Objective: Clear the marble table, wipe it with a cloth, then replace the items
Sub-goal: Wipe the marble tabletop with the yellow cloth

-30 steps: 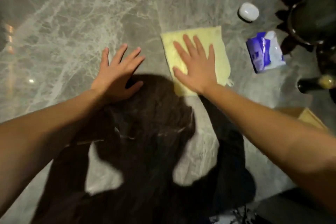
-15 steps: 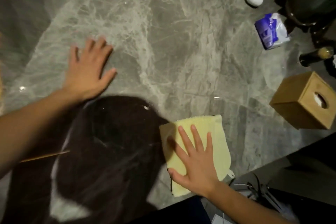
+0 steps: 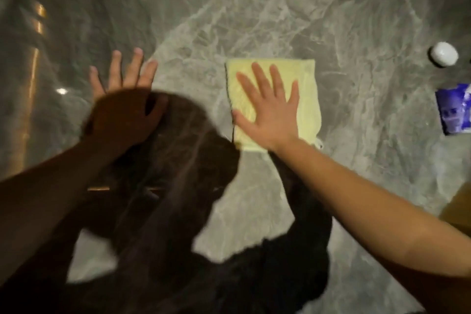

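Note:
A folded yellow cloth (image 3: 307,89) lies flat on the grey marble table (image 3: 254,20), a little past the middle. My right hand (image 3: 270,112) presses down on the cloth with its fingers spread, palm flat. My left hand (image 3: 125,107) rests flat on the bare marble to the left of the cloth, fingers apart, holding nothing; its back is in shadow.
A small white round object (image 3: 444,54) and a blue and white packet (image 3: 455,109) lie at the right edge. A corner of a wooden box (image 3: 456,208) shows at the lower right. My dark shadow covers the near part of the table.
My right hand has pushed the cloth from the near edge out toward the middle of the table. My left hand stays flat on the marble to the left.

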A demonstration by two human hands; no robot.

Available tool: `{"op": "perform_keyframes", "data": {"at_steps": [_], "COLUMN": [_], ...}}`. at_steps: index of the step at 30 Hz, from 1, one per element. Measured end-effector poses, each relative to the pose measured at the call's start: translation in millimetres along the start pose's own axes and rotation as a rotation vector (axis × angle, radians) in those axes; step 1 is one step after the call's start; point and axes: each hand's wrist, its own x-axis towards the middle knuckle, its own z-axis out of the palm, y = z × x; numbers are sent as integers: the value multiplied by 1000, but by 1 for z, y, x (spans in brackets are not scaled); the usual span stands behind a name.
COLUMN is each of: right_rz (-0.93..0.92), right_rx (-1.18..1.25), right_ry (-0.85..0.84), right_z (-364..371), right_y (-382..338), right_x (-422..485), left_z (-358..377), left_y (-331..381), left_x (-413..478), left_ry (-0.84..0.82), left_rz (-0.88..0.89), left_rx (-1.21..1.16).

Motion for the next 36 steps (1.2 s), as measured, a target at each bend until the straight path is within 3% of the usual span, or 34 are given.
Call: {"op": "perform_keyframes", "data": {"at_steps": [10, 17, 25, 31, 36], "right_rz": [52, 61, -99, -188, -262], "right_rx": [-13, -16, -62, -43, -46], "right_ry": [35, 55, 2, 0, -56], "right_z": [-40, -48, -29, 5, 29], "right_y": [22, 24, 4, -28, -63], "right_x": [222, 257, 140, -27, -175], "left_z": [-1, -1, 1, 9, 7], "left_y": [2, 1, 0, 1, 1], "left_x": [2, -1, -1, 2, -8], "left_ry": [-42, -11, 14, 14, 18], "left_rz": [-20, -14, -4, -28, -14], "left_rx": [-9, -51, -52, 11, -143]}}
